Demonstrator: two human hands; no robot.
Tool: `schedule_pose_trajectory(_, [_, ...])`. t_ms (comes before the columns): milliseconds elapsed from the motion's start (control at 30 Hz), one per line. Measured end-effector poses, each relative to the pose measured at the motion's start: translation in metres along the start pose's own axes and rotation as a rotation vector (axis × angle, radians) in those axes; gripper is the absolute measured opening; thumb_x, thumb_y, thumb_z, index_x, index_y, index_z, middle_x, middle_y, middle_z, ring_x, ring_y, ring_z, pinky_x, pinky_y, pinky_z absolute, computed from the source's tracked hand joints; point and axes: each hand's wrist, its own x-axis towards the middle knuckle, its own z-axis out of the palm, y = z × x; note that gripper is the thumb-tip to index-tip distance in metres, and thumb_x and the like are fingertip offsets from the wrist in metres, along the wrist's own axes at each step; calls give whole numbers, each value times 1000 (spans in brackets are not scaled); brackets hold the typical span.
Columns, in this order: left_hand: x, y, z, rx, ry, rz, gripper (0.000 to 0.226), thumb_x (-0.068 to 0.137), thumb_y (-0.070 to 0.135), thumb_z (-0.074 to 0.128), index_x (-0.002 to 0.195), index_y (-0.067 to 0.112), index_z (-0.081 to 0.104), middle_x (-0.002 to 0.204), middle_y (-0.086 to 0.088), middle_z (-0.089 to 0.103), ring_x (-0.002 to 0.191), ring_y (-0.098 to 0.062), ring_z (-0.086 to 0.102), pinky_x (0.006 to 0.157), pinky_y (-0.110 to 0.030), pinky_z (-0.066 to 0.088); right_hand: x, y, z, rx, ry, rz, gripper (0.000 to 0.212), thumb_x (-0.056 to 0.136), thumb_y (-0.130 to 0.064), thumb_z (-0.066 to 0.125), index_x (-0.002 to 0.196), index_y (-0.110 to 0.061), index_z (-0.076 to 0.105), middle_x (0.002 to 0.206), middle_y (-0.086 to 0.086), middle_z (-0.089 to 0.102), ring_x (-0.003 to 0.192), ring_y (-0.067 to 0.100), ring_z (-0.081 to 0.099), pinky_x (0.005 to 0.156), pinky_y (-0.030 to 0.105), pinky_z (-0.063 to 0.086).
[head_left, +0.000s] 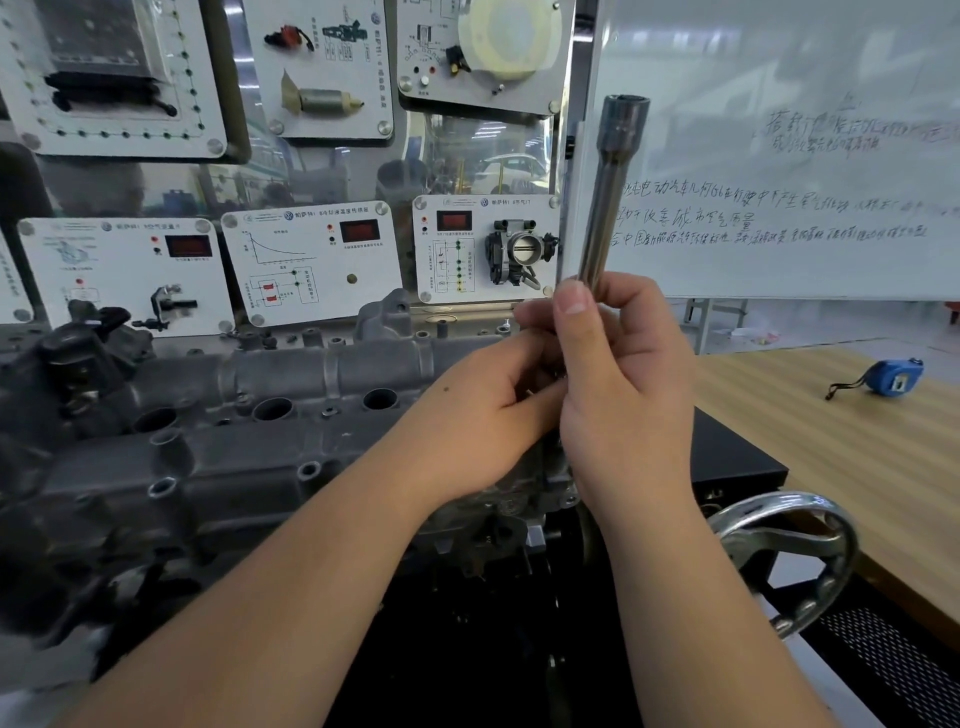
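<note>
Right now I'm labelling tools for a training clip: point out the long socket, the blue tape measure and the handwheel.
long socket (605, 192): head view, middle of its bare metal shaft.
tape measure (894, 375): head view, its blue case.
handwheel (774, 503): head view, top of its rim.

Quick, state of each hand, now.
Left hand: fingers curled onto the lower part of the socket tube.
Right hand: grips the same socket tube, held upright.

Silver-grey socket tube (608, 197), dull grey engine block (218, 426), blue tape measure (891, 376)
</note>
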Motion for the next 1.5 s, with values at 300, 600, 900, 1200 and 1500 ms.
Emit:
schedule_pose_trajectory(300, [1,-1,1,5,-9,6,19,105,32,53,122,29,62,101,5,73,90,-12,71,83,-48,58,0,-1,1,19,4,2,13,96,-50,53,102,-45,64,93,-9,77,93,11,73,87,43,57])
schedule_pose_trajectory(600, [0,-1,-1,14,-14,-6,18,105,37,53,112,30,67,102,7,74,95,-9,69,88,-45,56,3,2,-2,45,9,55,24,94,-53,50,95,-44,72,91,-5,78,94,17,74,84,45,54])
schedule_pose_trajectory(900, [0,-1,0,-13,7,2,20,104,32,56,121,27,65,106,5,74,98,-14,71,89,-48,57,0,2,-3,41,-2,17,7,95,-48,56,94,-44,63,92,-6,78,93,16,74,86,45,56])
schedule_pose_trajectory(1200, [2,0,1,-3,-11,-4,25,104,30,55,126,22,62,110,-3,73,103,-24,70,91,-51,56,1,0,-1,39,2,26,18,92,-50,56,101,-37,65,92,-7,78,94,15,73,90,46,56])
schedule_pose_trajectory(1500, [0,-1,-1,0,-28,-4,15,106,38,50,111,34,64,99,6,73,90,-12,70,85,-48,57,1,1,-2,-38,12,-10,21,98,-46,47,92,-45,67,93,-9,77,95,14,72,89,52,56])
